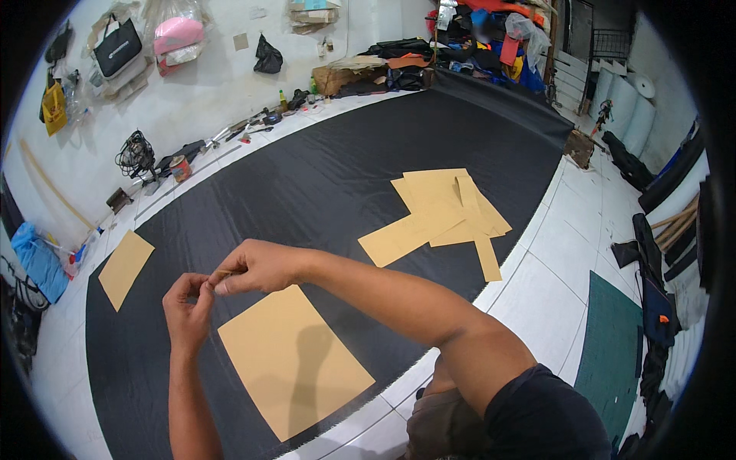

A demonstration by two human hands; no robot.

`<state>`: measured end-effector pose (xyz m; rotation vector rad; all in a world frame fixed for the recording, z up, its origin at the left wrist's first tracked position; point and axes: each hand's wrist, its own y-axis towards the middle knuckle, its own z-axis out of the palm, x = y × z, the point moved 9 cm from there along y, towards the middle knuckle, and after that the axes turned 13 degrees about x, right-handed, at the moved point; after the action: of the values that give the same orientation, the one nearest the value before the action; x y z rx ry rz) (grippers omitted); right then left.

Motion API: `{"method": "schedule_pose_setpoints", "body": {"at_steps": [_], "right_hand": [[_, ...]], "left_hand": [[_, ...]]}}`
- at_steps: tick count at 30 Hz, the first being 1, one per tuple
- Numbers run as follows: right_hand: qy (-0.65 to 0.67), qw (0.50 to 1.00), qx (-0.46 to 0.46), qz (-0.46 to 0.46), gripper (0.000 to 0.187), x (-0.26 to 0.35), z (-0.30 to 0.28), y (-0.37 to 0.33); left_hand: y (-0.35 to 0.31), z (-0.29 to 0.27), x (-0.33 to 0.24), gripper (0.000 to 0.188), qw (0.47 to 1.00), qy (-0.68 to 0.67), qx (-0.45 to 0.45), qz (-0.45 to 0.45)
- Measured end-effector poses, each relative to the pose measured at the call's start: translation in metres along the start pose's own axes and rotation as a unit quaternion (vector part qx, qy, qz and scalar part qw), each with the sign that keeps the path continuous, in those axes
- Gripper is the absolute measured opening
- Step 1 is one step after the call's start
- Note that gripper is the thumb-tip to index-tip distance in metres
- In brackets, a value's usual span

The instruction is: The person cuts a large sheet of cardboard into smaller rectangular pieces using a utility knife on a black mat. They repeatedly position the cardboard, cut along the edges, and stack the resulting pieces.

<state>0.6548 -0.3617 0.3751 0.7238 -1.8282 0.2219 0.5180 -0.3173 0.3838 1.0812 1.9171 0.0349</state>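
Observation:
My left hand (pixel 187 308) and my right hand (pixel 259 266) meet with their fingertips pinched together, over the upper left corner of a tan card sheet (pixel 284 364). Whatever they pinch is too small to make out. The sheet lies flat on a wide spread of black fabric (pixel 307 176), close to its near edge, and my right arm's shadow falls across it. Left of my hands, a smaller tan card piece (pixel 126 268) lies near the fabric's left edge. To the right is a loose overlapping pile of tan card pieces (pixel 437 215), including narrow strips.
The fabric's far end runs into a thick black roll (pixel 498 107). Along the wall stand a small can (pixel 180 168), a wire-caged fan (pixel 136 156) and scattered tools. A green cutting mat (pixel 609 356) lies on white tiles at right. Colourful fabric heaps (pixel 491 46) fill the back.

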Motion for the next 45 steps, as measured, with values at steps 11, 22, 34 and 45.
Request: {"method": "schedule_pose_setpoints", "body": {"at_steps": [11, 22, 34, 45], "right_hand": [[-0.074, 0.991, -0.019, 0.110, 0.065, -0.056, -0.026, -0.014], [-0.282, 0.727, -0.176, 0.601, 0.037, -0.247, -0.140, -0.268], [-0.279, 0.740, -0.132, 0.598, 0.033, -0.243, -0.130, -0.251], [-0.288, 0.742, -0.132, 0.591, 0.035, -0.240, -0.126, -0.247]], "left_hand": [[-0.002, -0.001, 0.041, 0.012, 0.991, 0.079, -0.037, -0.100], [-0.202, -0.094, 0.356, 0.050, 0.855, 0.189, 0.001, -0.482], [-0.204, -0.065, 0.339, 0.030, 0.854, 0.229, 0.042, -0.465], [-0.232, -0.065, 0.393, 0.032, 0.849, 0.118, 0.088, -0.507]]}}
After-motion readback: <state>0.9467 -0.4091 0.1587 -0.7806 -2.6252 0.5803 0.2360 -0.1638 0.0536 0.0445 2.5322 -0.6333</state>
